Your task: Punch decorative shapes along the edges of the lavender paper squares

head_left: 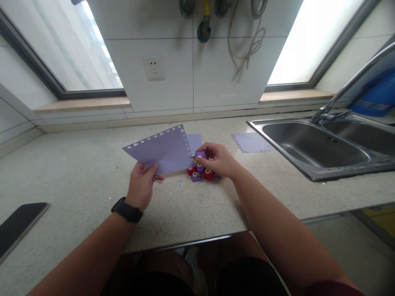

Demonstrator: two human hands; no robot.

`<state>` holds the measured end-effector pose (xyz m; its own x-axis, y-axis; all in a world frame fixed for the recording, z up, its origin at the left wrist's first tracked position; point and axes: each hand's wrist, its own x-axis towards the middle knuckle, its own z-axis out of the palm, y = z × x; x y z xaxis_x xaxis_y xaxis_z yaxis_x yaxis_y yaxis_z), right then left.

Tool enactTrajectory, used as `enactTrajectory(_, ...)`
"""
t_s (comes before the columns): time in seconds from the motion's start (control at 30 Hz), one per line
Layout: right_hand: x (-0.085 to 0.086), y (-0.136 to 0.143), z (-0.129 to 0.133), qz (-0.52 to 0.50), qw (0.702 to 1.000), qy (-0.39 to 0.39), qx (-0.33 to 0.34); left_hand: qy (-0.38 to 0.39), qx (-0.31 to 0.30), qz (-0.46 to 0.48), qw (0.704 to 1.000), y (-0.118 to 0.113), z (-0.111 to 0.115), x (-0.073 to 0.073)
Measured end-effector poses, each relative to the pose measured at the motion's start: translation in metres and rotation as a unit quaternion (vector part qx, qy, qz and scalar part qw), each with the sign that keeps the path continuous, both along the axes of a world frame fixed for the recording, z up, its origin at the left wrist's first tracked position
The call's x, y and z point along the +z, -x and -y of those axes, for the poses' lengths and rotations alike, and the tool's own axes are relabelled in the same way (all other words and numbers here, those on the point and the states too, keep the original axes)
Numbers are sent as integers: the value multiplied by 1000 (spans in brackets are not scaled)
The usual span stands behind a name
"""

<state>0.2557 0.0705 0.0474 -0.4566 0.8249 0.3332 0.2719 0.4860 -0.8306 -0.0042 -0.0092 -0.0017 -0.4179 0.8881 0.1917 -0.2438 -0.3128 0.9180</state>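
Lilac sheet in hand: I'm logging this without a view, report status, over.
Left hand holds lilac sheet, holes along two edges. Right hand grips purple punch at sheet's right edge. More punches clustered close by on counter.

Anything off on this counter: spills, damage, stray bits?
Small purple scraps lie loose on the countertop near the punches, probably punched-out litter. Holes along the held sheet's edges look deliberate, not damage. No spill visible.

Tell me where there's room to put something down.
Bare counter lies between the dark slab and the left hand, with a smaller patch between the sink and the right forearm. It's crowded under the right hand, where red and purple gadgets cluster beside the held sheet.
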Motion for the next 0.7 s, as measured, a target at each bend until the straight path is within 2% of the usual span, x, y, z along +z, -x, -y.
enactTrajectory(0.43, -3, 2, -7, 11, 992, -59, -108, 17, 3, 23, 1000, -1, -1, 4)
enactTrajectory(0.57, -5, 2, -8, 8, 991, -63, -114, 21, -12, 11, 1000, -2, 0, 6)
enactTrajectory(0.7, -5, 2, -8, -8, 987, -126, -97, 24, -17, -2, 1000, -2, 1, 8)
